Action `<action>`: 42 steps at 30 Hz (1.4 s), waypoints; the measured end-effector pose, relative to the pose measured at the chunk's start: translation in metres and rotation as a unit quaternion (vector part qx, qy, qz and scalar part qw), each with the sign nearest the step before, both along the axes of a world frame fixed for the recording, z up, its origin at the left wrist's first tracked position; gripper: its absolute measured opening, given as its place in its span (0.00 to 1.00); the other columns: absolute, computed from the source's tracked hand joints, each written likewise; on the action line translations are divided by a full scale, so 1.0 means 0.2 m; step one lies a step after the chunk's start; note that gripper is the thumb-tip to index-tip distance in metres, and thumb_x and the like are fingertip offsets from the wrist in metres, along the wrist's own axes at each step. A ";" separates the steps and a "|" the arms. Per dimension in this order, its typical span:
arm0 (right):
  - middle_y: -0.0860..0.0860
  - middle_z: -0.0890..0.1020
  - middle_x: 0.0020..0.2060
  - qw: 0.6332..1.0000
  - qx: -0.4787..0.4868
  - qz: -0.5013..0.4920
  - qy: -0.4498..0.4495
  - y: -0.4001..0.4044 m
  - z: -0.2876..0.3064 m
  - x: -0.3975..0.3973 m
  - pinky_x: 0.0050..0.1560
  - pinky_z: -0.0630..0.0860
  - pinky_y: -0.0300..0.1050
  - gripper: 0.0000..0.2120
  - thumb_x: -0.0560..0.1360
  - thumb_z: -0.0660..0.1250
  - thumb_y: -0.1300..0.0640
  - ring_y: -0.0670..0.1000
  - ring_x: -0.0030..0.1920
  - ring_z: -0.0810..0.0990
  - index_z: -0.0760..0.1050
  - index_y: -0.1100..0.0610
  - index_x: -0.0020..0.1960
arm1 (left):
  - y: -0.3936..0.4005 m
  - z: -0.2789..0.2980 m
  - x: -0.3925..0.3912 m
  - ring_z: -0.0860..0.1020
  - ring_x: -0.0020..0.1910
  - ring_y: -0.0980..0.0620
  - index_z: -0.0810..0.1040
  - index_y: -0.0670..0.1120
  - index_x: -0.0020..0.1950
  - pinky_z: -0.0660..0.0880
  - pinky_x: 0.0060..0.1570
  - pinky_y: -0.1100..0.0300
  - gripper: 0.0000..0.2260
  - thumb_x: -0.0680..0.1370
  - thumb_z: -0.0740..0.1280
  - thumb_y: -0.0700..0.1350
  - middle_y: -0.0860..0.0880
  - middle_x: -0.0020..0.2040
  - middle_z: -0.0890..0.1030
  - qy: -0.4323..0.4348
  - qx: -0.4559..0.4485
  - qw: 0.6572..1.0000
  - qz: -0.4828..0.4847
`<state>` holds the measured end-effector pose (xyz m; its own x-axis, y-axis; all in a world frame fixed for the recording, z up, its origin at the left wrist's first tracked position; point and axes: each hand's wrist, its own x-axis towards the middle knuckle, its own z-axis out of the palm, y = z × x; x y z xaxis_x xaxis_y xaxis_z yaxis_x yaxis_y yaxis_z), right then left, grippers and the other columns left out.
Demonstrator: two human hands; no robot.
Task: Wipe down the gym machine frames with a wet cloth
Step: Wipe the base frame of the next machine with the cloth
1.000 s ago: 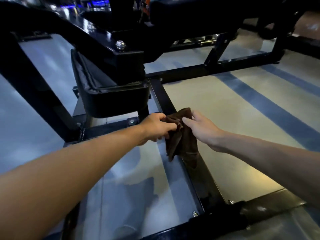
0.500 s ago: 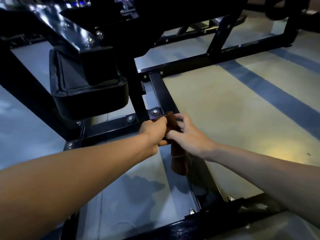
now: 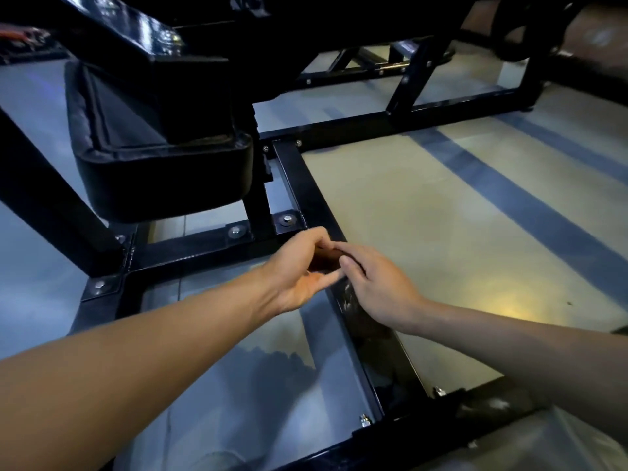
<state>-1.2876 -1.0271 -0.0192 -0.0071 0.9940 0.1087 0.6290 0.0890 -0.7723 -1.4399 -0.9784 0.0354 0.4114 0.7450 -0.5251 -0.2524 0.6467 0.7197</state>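
Note:
A black steel machine frame lies low over the floor, with a long bar running toward me and a cross bar bolted to it. A dark brown cloth is bunched small between my two hands, right above the long bar near the bolted joint. My left hand curls its fingers round the cloth from the left. My right hand pinches it from the right. Most of the cloth is hidden by my fingers.
A black padded seat hangs over the frame at the left, close above the cross bar. More black frame bars cross at the back and along the near edge. Pale floor with dark stripes spreads to the right.
The cloth, hanging loose a second ago, is now gathered into a small wad between both hands. My view has dropped closer to the frame joint.

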 end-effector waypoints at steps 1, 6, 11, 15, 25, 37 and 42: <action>0.45 0.80 0.60 0.999 -0.017 -0.003 0.044 0.01 0.02 0.01 0.55 0.73 0.30 0.17 0.87 0.56 0.53 0.41 0.55 0.81 0.75 0.48 0.73 | 0.01 0.01 -0.01 0.82 0.57 0.41 0.77 0.38 0.50 0.84 0.54 0.52 0.04 0.79 0.63 0.34 0.38 0.51 0.79 0.018 0.008 0.999 -0.033; 0.49 0.83 0.58 0.973 -0.170 -0.045 0.148 0.01 0.10 0.08 0.67 0.75 0.50 0.16 0.87 0.55 0.46 0.50 0.59 0.81 0.75 0.48 0.69 | 0.05 -0.03 -0.03 0.83 0.45 0.49 0.79 0.46 0.58 0.81 0.40 0.59 0.15 0.80 0.71 0.55 0.45 0.48 0.84 0.195 0.105 0.964 -0.146; 0.59 0.84 0.51 0.968 -0.238 0.031 0.076 -0.10 0.19 0.10 0.53 0.78 0.49 0.28 0.84 0.47 0.34 0.52 0.47 0.83 0.79 0.50 0.61 | 0.05 -0.10 0.00 0.79 0.39 0.52 0.79 0.51 0.55 0.79 0.40 0.61 0.15 0.78 0.71 0.61 0.48 0.43 0.81 0.176 0.105 0.962 -0.178; 0.53 0.84 0.42 0.954 -0.243 0.108 -0.135 -0.09 0.18 0.16 0.41 0.71 0.41 0.26 0.87 0.48 0.40 0.45 0.37 0.79 0.78 0.57 0.54 | 0.03 -0.19 -0.04 0.80 0.38 0.53 0.81 0.52 0.53 0.78 0.41 0.61 0.13 0.79 0.69 0.61 0.48 0.45 0.82 0.189 0.077 0.949 -0.239; 0.52 0.80 0.51 0.957 -0.150 0.016 -0.249 0.02 -0.13 0.39 0.39 0.71 0.48 0.21 0.87 0.49 0.43 0.50 0.43 0.79 0.63 0.49 0.77 | 0.12 -0.52 -0.22 0.76 0.67 0.47 0.74 0.48 0.74 0.72 0.68 0.55 0.19 0.83 0.64 0.47 0.48 0.72 0.77 0.519 0.355 0.717 -0.299; 0.51 0.76 0.72 0.857 0.105 0.252 -0.436 -0.39 -0.35 0.44 0.30 0.81 0.49 0.19 0.85 0.57 0.43 0.55 0.44 0.84 0.75 0.43 0.73 | 0.02 -0.62 -0.10 0.68 0.76 0.46 0.51 0.49 0.85 0.68 0.71 0.55 0.30 0.85 0.59 0.45 0.47 0.83 0.60 0.465 0.358 0.711 -0.386; 0.53 0.79 0.69 0.850 0.068 0.201 -0.482 -0.28 -0.37 0.39 0.22 0.74 0.46 0.32 0.67 0.79 0.53 0.56 0.34 0.80 0.77 0.43 0.70 | 0.00 -0.63 0.00 0.72 0.38 0.51 0.73 0.50 0.73 0.70 0.38 0.58 0.19 0.83 0.57 0.40 0.45 0.47 0.80 0.348 0.206 0.880 -0.249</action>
